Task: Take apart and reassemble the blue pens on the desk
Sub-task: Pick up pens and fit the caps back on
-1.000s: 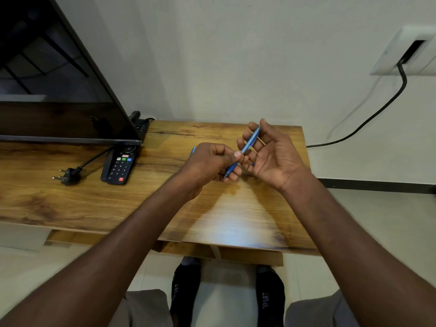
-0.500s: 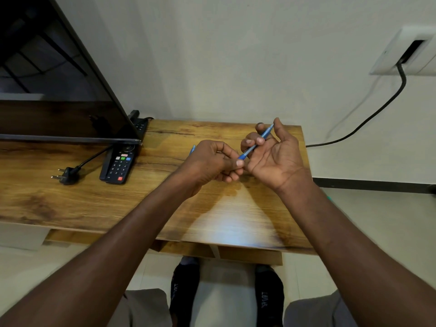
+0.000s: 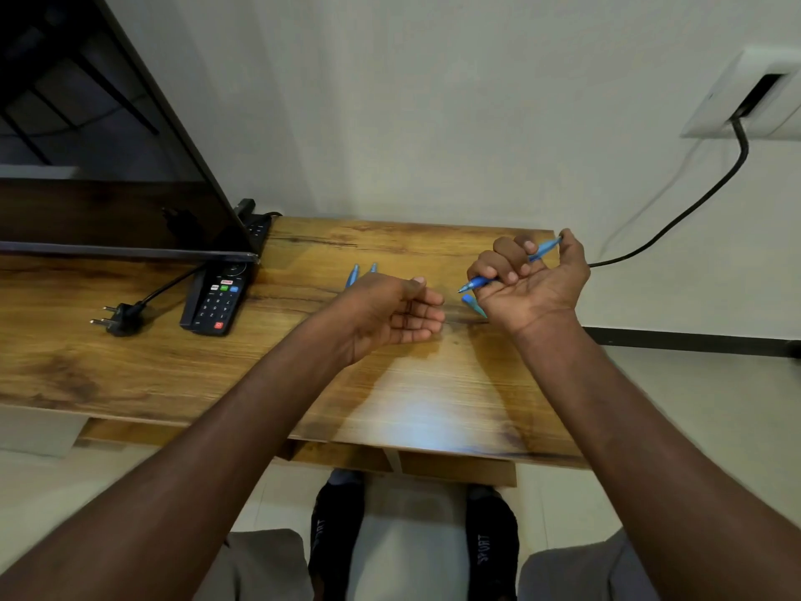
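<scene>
- Desk [image 3: 130, 366]: wooden top, warm brown, strong dark grain, a glossy patch of reflected light near the front edge; stands against a plain pale wall, pale floor below.
- Screen [image 3: 86, 145]: large, dark, flat, thin-framed, at the desk's back left; its lower edge overhangs the top of the remote.
- Remote [image 3: 215, 303]: black, slim, oblong, with coloured and numbered buttons; lies just right of the plug.
- Plug [image 3: 117, 318]: black, two metal pins pointing left, loose on the desk, its cord running back under the screen.
- Socket plate [image 3: 737, 93]: white, on the wall at upper right; black cable [image 3: 676, 219] hangs from it and curves down behind the desk's right end.
- Right hand [image 3: 526, 281]: palm up above the desk's back right, fingers curled round a pen [image 3: 479, 283], blue plastic, slender, tip pointing left, other end showing beside the thumb.
- Pen part [image 3: 473, 305]: blue, tapered, under the right hand; whether it touches the desk cannot be told.
- Left hand [image 3: 392, 312]: near mid-desk, fingers loosely curled, holding nothing, clear of the right hand.
- Two more pens [image 3: 353, 275]: blue, side by side on the desk behind the left hand, partly hidden by it.
- Shoes [image 3: 338, 527]: black, on the floor under the desk.
</scene>
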`<state>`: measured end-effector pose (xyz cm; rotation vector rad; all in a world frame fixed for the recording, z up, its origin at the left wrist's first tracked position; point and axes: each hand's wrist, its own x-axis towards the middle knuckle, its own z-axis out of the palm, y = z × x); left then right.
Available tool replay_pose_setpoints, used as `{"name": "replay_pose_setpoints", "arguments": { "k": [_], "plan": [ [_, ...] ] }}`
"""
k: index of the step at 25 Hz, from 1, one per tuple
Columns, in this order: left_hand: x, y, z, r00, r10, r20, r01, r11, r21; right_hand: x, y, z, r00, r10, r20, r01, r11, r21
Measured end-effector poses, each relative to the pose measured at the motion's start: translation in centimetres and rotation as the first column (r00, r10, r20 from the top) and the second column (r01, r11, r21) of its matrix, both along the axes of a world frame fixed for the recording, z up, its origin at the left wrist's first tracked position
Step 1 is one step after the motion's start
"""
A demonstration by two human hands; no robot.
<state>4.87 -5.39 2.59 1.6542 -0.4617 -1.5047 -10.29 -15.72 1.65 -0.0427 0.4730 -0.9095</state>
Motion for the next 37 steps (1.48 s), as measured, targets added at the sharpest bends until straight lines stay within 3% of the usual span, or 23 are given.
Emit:
{"name": "replay_pose_setpoints", "arguments": {
  "k": [7, 15, 37],
  "plan": [
    [-0.5, -0.2, -0.1, 0.995, -0.062, -0.083, 0.063, 0.998, 0.005, -0.1, 0.1, 0.5, 0.996, -0.007, -0.094, -0.003, 0.994, -0.108],
    [-0.6, -0.2, -0.1, 0.982, -0.111, -0.155, 0.108, 0.994, -0.029, -0.1, 0.1, 0.5, 0.993, -0.020, -0.119, 0.006, 0.993, -0.117],
    [-0.7, 0.1, 0.3, 0.983, -0.131, -0.127, 0.131, 0.991, -0.007, 0.2, 0.5, 1.1, 0.974, 0.023, -0.224, -0.066, 0.981, -0.185]
  ]
}}
